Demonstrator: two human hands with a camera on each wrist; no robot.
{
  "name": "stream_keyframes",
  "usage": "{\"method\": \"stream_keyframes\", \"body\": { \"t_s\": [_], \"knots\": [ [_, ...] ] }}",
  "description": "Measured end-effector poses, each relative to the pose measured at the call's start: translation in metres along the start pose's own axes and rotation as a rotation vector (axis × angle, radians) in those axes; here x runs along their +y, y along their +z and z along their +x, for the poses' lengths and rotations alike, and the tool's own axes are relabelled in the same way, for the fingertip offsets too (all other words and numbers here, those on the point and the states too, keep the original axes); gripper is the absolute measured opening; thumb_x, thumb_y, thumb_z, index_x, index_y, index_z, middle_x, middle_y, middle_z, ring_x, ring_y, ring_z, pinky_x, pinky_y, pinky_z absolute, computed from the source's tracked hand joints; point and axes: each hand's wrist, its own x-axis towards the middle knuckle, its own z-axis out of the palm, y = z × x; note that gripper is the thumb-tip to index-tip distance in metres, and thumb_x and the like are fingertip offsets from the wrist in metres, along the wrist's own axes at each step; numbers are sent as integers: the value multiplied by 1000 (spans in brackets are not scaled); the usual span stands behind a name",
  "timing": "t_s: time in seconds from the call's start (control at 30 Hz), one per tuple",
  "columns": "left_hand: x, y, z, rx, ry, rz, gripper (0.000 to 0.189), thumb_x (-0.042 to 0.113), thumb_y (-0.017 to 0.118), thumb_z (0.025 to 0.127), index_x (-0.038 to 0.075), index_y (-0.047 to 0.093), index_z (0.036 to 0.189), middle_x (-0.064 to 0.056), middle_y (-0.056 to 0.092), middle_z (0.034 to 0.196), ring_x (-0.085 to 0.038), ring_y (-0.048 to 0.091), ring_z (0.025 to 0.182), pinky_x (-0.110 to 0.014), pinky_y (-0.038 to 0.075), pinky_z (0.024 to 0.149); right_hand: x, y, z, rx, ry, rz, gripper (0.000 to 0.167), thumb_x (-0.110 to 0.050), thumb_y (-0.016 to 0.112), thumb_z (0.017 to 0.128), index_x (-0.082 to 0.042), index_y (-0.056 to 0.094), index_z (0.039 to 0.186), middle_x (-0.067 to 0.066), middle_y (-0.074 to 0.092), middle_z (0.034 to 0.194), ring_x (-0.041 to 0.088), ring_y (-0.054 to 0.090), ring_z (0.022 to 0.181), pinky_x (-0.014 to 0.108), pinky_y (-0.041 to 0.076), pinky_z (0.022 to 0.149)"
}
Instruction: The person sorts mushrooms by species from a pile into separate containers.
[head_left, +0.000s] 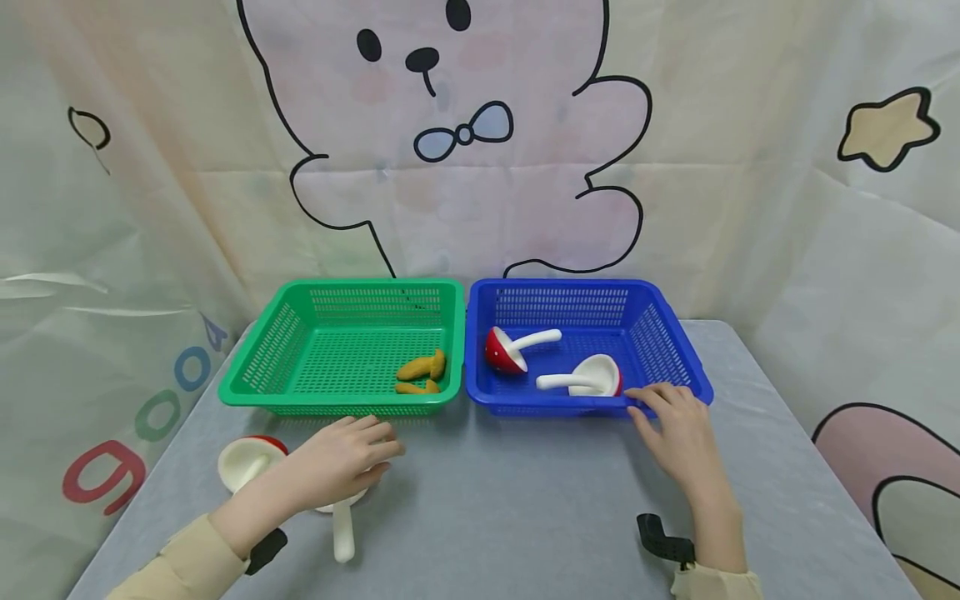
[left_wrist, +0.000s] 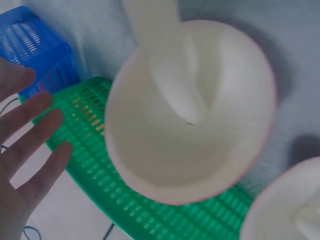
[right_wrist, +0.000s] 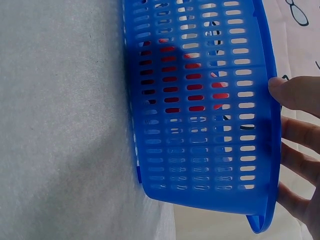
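Observation:
My left hand [head_left: 341, 458] hovers above the table with its fingers extended and apart, holding nothing. Just below it lies a toy mushroom with a white stem [head_left: 342, 533]; its cap is mostly hidden by the hand in the head view. A second mushroom [head_left: 243, 460], its red cap edge showing, lies left of that wrist. My right hand [head_left: 678, 433] touches the front right rim of the blue basket [head_left: 517, 402], fingertips over the edge and thumb at the near side. Inside this basket are two red-capped mushrooms [head_left: 506, 352] [head_left: 600, 375].
Left of the blue basket stands a green basket [head_left: 322, 404], nearly touching it. Two small mustard-yellow, mushroom-like pieces [head_left: 422, 367] lie in its right side. A grey cloth covers the table [head_left: 510, 517], and a printed curtain [head_left: 712, 167] hangs behind.

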Motion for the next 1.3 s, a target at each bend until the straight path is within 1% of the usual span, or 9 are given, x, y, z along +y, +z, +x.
{"method": "stream_keyframes", "body": {
  "t_s": [0.2, 0.37, 0.47, 0.53, 0.73, 0.87, 1.0, 1.13, 1.3],
  "knots": [
    [-1, -2, -15, -47, -20, -53, 26, 19, 73, 79, 24, 67, 104, 11, 61, 96, -8, 55, 87, -28, 50, 75, 0, 0, 0, 0, -2, 0, 18, -8, 73, 81, -7, 72, 100, 12, 67, 93, 34, 55, 92, 54, 39, 77],
    [-1, -1, -26, -70, -24, -84, 38, 3, 70, 72, 22, 68, 104, 11, 61, 97, -8, 56, 89, -31, 50, 77, -1, 0, 0, -8, 4, 3, 18, -8, 72, 82, -7, 71, 100, 12, 67, 93, 34, 55, 92, 54, 39, 77],
    [-2, 1, -32, -93, -34, -85, 46, -6, 66, 67, 21, 68, 105, 10, 61, 99, -10, 57, 93, -33, 51, 80, -2, 0, -1, -13, 10, 3, 18, -8, 72, 82, -7, 71, 101, 12, 67, 94, 34, 54, 93, 54, 39, 78],
    [-2, 1, -36, -114, -38, -79, 49, -8, 65, 67, 21, 68, 105, 10, 62, 100, -11, 58, 95, -35, 51, 81, -2, 0, -1, -18, 15, 4, 19, -8, 72, 83, -7, 71, 101, 12, 66, 95, 35, 54, 94, 55, 39, 79],
    [-3, -1, -47, -155, -34, -55, 52, -7, 64, 67, 24, 68, 108, 7, 63, 106, -15, 58, 104, -40, 50, 86, -2, 0, -1, -19, 17, 10, 19, -8, 72, 82, -7, 71, 102, 12, 66, 95, 35, 54, 95, 56, 38, 80],
    [-2, 1, -51, -127, -13, -37, 50, -3, 69, 65, 25, 68, 107, 6, 63, 106, -17, 57, 106, -42, 49, 87, -1, 1, -2, -9, 8, 6, 19, -8, 72, 82, -7, 71, 101, 12, 66, 94, 35, 54, 94, 54, 38, 78],
    [-1, 5, -53, -49, 29, -13, 47, 0, 73, 61, 24, 68, 101, 6, 63, 101, -17, 57, 102, -41, 49, 85, -1, 1, -2, -9, 11, 6, 19, -8, 72, 82, -7, 71, 101, 12, 66, 94, 35, 54, 93, 54, 38, 78],
    [-1, 10, -54, 23, 61, 2, 41, 1, 75, 59, 23, 67, 93, 9, 61, 94, -13, 56, 95, -39, 50, 84, -1, 0, -2, -17, 18, 7, 19, -7, 72, 82, -7, 71, 102, 13, 66, 94, 35, 54, 94, 56, 38, 80],
    [-1, 13, -56, 45, 74, -11, 38, 1, 75, 58, 22, 67, 89, 11, 61, 91, -11, 55, 91, -39, 49, 86, -3, 0, -2, -28, 23, 2, 20, -8, 72, 83, -7, 71, 103, 13, 66, 95, 35, 54, 96, 57, 38, 81]
  ]
}}
